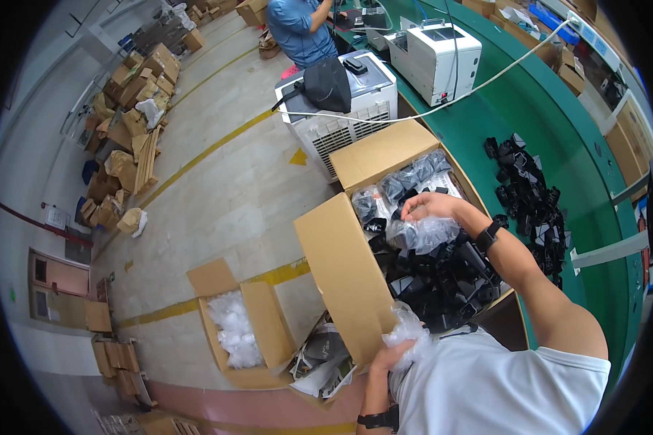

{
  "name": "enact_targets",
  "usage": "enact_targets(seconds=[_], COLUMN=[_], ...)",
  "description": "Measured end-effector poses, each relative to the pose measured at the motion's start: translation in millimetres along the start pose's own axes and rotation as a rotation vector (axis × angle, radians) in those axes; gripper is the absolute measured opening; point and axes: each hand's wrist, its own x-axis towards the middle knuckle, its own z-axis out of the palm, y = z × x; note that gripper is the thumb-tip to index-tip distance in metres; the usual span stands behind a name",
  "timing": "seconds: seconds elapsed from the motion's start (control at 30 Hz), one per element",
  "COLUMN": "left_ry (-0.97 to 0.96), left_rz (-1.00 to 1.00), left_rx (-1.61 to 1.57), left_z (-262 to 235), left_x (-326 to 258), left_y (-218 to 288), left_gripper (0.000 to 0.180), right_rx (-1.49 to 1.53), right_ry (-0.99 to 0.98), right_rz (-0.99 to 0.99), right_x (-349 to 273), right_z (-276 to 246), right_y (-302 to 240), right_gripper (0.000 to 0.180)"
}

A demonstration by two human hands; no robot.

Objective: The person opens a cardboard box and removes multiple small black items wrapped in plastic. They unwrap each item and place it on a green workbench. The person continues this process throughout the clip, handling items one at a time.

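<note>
A large open cardboard box (347, 264) stands before me, heaped with black plastic parts (442, 283) and several bagged ones (416, 176) toward its far end. Over the middle of it my right hand (435, 206) is closed, fingers curled at the top of a clear plastic bag (426, 235) with something greyish inside. Low beside the near end of the box, my left hand (393, 355) grips crumpled clear plastic bags (408, 335) against my shirt. Whether those bags contain anything I cannot tell. Both wrists wear black bands.
More black parts (527, 190) lie piled on the green bench (479, 123) at right. Beyond the box stand a white air cooler (334, 138) and a white machine (442, 61). On the floor at left sits a carton (268, 319) of clear bags. A person (301, 32) in blue works farther off.
</note>
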Motion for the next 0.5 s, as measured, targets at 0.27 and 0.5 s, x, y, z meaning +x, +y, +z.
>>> enact_targets(seconds=[0.27,0.5], left_ry=[-0.038,-0.033], left_rz=[-0.057,-0.043], left_rx=[-0.117,-0.098], left_z=[-13.9,-15.9], left_x=[1.2,2.8], left_y=[-21.2,-19.3], left_gripper=[0.045,0.046], right_rx=[-0.217,-0.811], right_ry=[0.128,0.518], right_rz=[-0.082,0.083], right_x=[57.5,104.7], right_z=[17.9,33.1], right_y=[24.0,8.1], right_gripper=[0.018,0.031])
